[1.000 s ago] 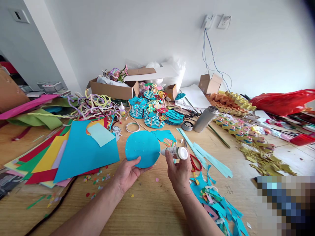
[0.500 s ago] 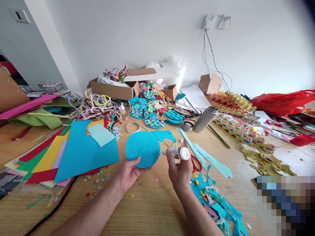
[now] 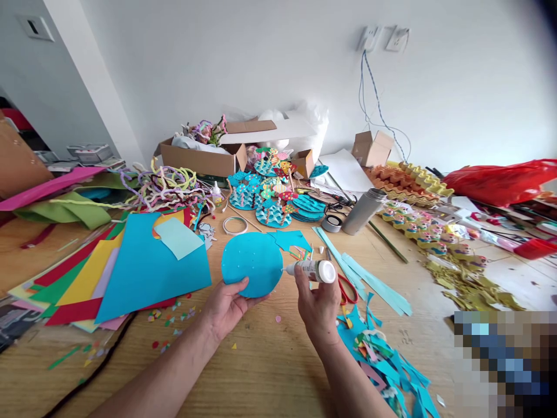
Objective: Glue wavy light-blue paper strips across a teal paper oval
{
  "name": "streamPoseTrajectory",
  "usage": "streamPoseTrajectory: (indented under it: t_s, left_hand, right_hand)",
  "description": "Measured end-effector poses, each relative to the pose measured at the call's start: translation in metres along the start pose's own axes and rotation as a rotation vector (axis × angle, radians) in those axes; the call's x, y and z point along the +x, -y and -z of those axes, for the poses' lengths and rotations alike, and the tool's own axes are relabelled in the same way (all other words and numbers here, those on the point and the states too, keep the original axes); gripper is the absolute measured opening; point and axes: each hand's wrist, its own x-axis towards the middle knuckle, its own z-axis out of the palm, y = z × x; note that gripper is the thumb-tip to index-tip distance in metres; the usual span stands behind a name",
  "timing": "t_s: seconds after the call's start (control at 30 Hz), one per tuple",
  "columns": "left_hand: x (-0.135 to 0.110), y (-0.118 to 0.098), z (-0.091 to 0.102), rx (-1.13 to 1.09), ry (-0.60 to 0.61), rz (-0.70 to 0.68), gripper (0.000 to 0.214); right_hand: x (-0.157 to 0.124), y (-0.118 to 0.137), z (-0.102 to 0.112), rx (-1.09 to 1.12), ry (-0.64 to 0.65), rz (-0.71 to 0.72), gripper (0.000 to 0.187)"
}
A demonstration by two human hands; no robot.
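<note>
A round blue paper disc (image 3: 256, 261) with small pale dots on its face is held at its lower edge by my left hand (image 3: 232, 302), thumb on top and fingers beneath. My right hand (image 3: 319, 305) is wrapped round a white glue bottle (image 3: 317, 271) lying sideways, its narrow nozzle pointing left at the disc's right edge. Whether the tip touches the paper I cannot tell. Red-handled scissors (image 3: 348, 290) lie just beyond my right hand. Behind the disc are cut blue paper pieces (image 3: 293, 240) and a roll of tape (image 3: 235, 225).
Coloured paper sheets (image 3: 152, 278) are stacked at left, below tangled pipe cleaners (image 3: 169, 186). Blue scraps (image 3: 391, 366) lie at lower right. Finished-looking blue paper crafts (image 3: 272, 212) stand at the back, with a metal flask (image 3: 364, 212) and painted egg cartons (image 3: 430, 232) to their right.
Almost nothing differs. The blue disc and both hands keep nearly the same place, and the glue nozzle stays at the disc's right edge.
</note>
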Motion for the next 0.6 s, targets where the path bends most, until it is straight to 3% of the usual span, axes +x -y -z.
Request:
streamPoseTrajectory:
  t_s: [0.6]
  left_hand:
    - [-0.0010,-0.0007,-0.0002,-0.013,0.002,0.022,0.056]
  right_hand:
    - [0.0010,-0.0030,-0.0003,-0.002,-0.005,0.012,0.023]
